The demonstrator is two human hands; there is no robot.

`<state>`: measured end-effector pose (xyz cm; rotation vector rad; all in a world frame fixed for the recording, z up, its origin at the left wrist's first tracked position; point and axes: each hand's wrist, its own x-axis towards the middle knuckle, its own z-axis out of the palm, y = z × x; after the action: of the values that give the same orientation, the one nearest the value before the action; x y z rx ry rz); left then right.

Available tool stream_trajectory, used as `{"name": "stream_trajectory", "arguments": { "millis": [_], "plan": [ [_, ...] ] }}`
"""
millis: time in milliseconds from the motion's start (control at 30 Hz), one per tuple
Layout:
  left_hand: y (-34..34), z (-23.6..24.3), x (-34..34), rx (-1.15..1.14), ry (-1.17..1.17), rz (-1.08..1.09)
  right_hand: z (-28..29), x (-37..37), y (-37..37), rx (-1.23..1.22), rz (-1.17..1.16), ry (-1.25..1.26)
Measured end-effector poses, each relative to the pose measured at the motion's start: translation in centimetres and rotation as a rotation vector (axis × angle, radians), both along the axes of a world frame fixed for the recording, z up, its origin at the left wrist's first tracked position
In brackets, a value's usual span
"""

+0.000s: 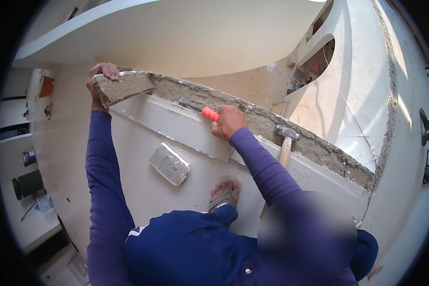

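Left fingers (111, 71): bent over the top edge of a rough chunk (124, 89), clamped on its left end, in the upper left of the frame.
Right fingers (217, 127): wrapped around the red handle of a flat-bladed tool (209, 114), near the middle of the frame; the back of my hand hides part of this grip.
Blade: grey, pointing toward the upper left, lying along a rough strip (260, 121); I cannot tell whether its tip bites in.
Chunk: at the left end of that strip, its grey, crumbly face turned toward me.
Strip: grey and broken, slanting from upper left to lower right, with a pale ledge (171, 119) along its lower side.
Hammer (286, 133): right of my right fingers, its metal head on the strip, its wooden handle running down behind my purple right sleeve (267, 167).
Ridged block (169, 164): whitish, left of the middle, on the pale floor (140, 190), apart from my fingers.
Foot (224, 190): mine, in a grey-green sandal, lower middle.
Left edge of the frame: an orange box (46, 86) up high; farther down, a dark green cylinder (27, 185) with a clear bottle (44, 203) just below it.
Upper right: a thin cable (342, 94) across white surfaces.
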<state>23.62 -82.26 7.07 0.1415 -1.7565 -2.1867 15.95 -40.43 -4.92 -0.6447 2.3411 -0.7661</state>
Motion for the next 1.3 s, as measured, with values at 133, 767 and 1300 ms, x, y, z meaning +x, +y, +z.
{"name": "stream_trajectory", "arguments": {
  "millis": [133,767,1300],
  "plan": [
    [-0.3,-0.6,1.8,0.045,0.045,0.03,-0.1,0.2,0.1,0.003,-0.007,0.033],
    [-7.6,-7.3,16.6,0.312,0.321,0.297,0.3,0.1,0.3,0.018,0.033,0.019],
    [5.3,3.4,15.4,-0.212,-0.327,0.14,1.0,0.0,0.4,-0.038,0.024,0.031]
  ]
}}
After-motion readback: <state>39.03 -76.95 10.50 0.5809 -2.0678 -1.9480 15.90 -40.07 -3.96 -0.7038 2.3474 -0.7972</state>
